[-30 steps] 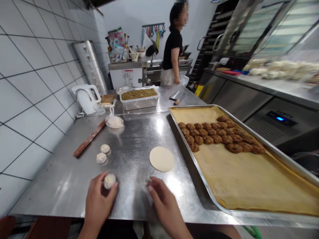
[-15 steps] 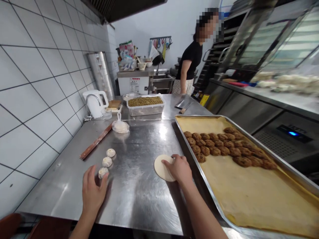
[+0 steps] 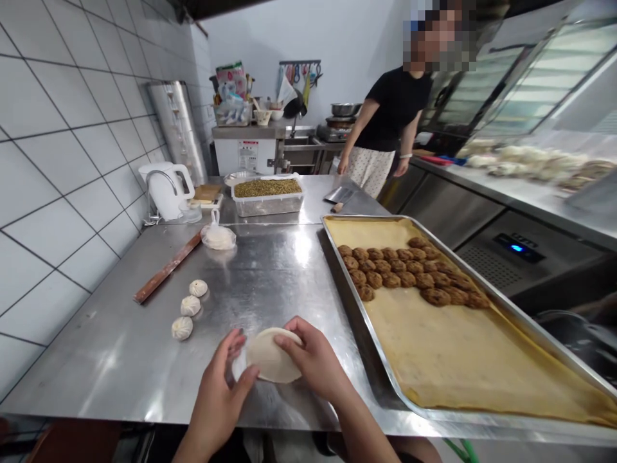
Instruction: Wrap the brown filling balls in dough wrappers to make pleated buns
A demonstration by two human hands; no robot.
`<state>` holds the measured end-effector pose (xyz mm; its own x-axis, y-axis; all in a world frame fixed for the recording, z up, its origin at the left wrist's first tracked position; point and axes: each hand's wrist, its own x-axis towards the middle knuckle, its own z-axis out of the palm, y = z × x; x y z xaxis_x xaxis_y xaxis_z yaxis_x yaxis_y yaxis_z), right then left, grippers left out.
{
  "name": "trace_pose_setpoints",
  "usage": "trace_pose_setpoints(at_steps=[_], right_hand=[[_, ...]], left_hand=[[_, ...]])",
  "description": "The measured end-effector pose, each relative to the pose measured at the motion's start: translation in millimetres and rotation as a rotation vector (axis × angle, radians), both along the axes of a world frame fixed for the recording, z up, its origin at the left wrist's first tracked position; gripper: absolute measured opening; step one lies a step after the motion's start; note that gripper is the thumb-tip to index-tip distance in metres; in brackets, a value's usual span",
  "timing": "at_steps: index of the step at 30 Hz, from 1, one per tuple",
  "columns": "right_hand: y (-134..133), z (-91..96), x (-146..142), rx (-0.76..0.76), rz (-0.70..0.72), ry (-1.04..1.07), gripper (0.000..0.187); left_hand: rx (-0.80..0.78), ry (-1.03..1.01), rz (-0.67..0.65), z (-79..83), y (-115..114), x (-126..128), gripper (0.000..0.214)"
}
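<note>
A flat round dough disc [image 3: 271, 355] is lifted just above the steel table [image 3: 270, 276] near its front edge. My right hand [image 3: 315, 360] grips its right side with curled fingers. My left hand [image 3: 219, 395] touches its left edge with fingertips, fingers bent around it. Three small pleated dough balls [image 3: 189, 306] lie in a row to the left, apart from both hands.
A big baking tray [image 3: 385, 360] lined with tan paper holds several brown cookies [image 3: 405, 273] on the right. A wooden rolling pin [image 3: 167, 268], bagged dough [image 3: 218, 237], white kettle [image 3: 164, 190] and a tub of green filling [image 3: 267, 191] sit farther back. A person [image 3: 385, 125] stands beyond the table.
My left hand let go of the third dough ball and came right. My right hand pulled the disc from beside the tray toward me and lifted it; both hands now hold it.
</note>
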<state>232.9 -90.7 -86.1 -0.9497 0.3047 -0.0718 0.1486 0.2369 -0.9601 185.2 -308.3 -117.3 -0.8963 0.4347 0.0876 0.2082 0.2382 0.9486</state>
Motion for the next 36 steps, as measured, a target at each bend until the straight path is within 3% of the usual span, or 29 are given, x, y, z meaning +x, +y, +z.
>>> trace_pose_setpoints(at_steps=[3,5,7,9,11,13,17,24,28,33,36], right_hand=[[-24,-11.4,21,-0.352,-0.127,0.031,0.037],[-37,-26.9,35,-0.63,-0.21,-0.009,0.048],[-48,-43.3,47,-0.795,-0.222,-0.077,0.06],[-57,-54.7,58,-0.855,-0.184,-0.08,0.061],[-65,-58.4,66,-0.831,-0.151,-0.011,0.057],[-72,-55.8,70,-0.768,-0.151,0.048,0.052],[-85,-48.1,73,-0.672,-0.173,0.047,0.045],[-90,-53.4,74,-0.517,-0.184,0.033,0.041],[-90,-50.0,71,-0.501,-0.188,0.032,0.037],[-92,-46.0,55,-0.632,-0.235,0.052,0.042],[-88,-49.3,46,-0.545,-0.265,0.009,0.046]], left_hand=[[0.172,-0.361,-0.133,6.9,7,0,0.054],[0.155,-0.438,-0.114,5.6,2,-4,0.053],[0.034,-0.37,-0.045,0.6,-6,-7,0.052],[-0.145,-0.134,0.019,-4.6,-12,-6,0.046],[-0.274,0.14,0.06,-6.7,-13,3,0.035],[-0.293,0.213,0.038,-4.9,-10,16,0.027],[-0.232,-0.07,-0.071,2.3,0,38,0.024],[-0.148,-0.237,-0.069,-0.6,-1,37,0.027],[-0.15,-0.247,-0.067,-2.5,-2,34,0.029],[-0.167,-0.187,-0.037,-2.0,-2,32,0.027],[-0.223,-0.159,0.011,-4.1,-3,30,0.03]])
